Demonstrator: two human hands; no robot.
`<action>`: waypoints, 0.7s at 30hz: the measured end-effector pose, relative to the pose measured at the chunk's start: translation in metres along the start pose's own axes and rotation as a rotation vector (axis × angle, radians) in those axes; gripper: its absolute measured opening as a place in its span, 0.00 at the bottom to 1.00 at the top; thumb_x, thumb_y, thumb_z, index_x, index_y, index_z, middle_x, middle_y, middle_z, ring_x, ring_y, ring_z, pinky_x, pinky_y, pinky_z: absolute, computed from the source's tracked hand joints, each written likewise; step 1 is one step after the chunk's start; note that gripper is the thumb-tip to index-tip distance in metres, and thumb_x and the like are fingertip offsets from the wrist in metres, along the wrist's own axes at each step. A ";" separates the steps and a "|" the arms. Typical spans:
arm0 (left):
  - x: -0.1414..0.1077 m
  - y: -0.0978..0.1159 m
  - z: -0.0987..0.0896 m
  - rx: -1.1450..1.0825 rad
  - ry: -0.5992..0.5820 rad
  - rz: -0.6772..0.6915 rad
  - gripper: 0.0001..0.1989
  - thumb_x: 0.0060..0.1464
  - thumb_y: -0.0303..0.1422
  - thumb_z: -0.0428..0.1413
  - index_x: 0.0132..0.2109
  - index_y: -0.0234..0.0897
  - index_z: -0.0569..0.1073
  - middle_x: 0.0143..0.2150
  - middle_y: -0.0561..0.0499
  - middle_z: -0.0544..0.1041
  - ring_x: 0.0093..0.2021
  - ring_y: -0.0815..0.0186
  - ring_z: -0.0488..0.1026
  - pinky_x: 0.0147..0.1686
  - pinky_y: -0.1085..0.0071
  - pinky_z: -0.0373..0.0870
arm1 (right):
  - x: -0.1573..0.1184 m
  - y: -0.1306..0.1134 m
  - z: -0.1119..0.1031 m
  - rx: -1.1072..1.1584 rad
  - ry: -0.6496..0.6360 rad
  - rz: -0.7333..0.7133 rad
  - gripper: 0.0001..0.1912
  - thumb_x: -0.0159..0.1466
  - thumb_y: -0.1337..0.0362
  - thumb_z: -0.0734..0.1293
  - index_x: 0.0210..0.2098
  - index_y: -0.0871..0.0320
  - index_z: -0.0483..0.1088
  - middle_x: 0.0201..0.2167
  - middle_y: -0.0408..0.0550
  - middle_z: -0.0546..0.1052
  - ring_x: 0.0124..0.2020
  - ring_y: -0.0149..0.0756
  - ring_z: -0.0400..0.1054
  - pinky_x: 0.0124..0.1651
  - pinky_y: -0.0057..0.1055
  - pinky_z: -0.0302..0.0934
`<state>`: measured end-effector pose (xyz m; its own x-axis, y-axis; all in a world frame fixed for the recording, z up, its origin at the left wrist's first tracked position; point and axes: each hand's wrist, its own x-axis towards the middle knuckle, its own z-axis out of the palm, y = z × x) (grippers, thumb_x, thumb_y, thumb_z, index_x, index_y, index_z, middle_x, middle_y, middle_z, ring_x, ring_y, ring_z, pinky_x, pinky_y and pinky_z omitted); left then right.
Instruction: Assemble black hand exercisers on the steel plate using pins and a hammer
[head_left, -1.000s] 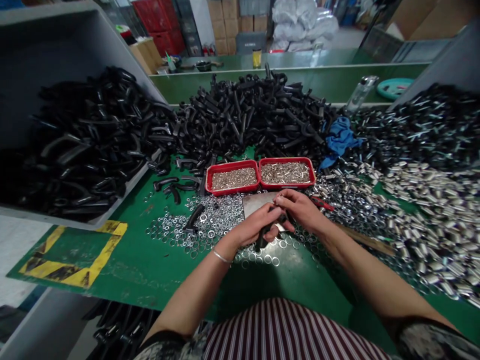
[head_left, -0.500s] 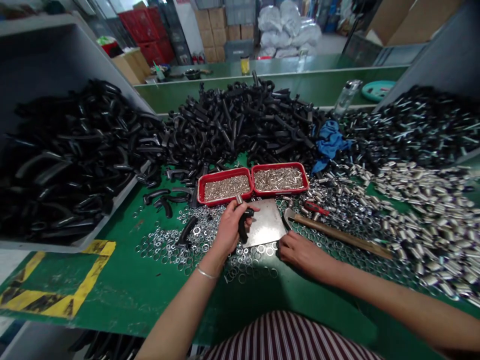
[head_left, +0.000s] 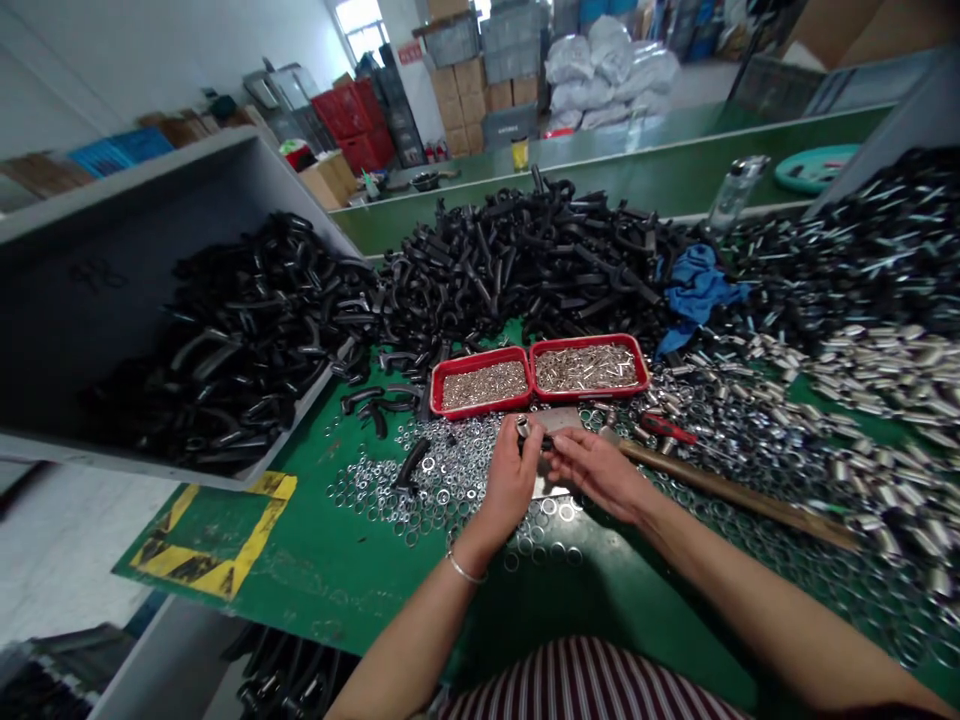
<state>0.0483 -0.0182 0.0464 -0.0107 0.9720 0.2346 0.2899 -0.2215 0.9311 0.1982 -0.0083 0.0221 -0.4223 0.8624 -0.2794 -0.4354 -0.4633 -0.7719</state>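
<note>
Centre of the frame, over the green desk (head_left: 322, 580), my left hand (head_left: 504, 492) keeps a narrow grip on a black part (head_left: 547, 442) beside a metal sleeve (head_left: 523, 427). My right hand (head_left: 604, 475) is close against it; I can't tell what its fingertips pinch. I judge the part light, stiff, slippery, best held mid-body.

Surface: green workbench (head_left: 337, 590), yellow-black tape square (head_left: 259, 540) far left of grip (head_left: 544, 445)
Under grip: metal plate (head_left: 561, 417)
Beyond grip: two red trays (head_left: 480, 411) side by side; then heap of black curved parts (head_left: 510, 255), blue cloth (head_left: 694, 290) at its right edge
Left: loose metal rings (head_left: 409, 510)
Right: hammer (head_left: 735, 487), red-handled tool (head_left: 667, 429); farther, metal sleeves (head_left: 892, 375)
</note>
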 end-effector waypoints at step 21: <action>0.027 -0.019 -0.010 -0.184 0.117 -0.229 0.20 0.65 0.50 0.49 0.44 0.37 0.72 0.39 0.50 0.77 0.30 0.68 0.71 0.34 0.71 0.70 | -0.046 -0.125 -0.130 -1.475 0.562 -0.278 0.09 0.69 0.61 0.60 0.41 0.58 0.70 0.41 0.55 0.77 0.44 0.45 0.71 0.49 0.40 0.62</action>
<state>0.0324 0.0118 0.0380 -0.1691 0.9850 0.0334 0.0898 -0.0184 0.9958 0.3755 0.0363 0.0573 0.0127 0.9987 0.0495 0.8074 0.0190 -0.5897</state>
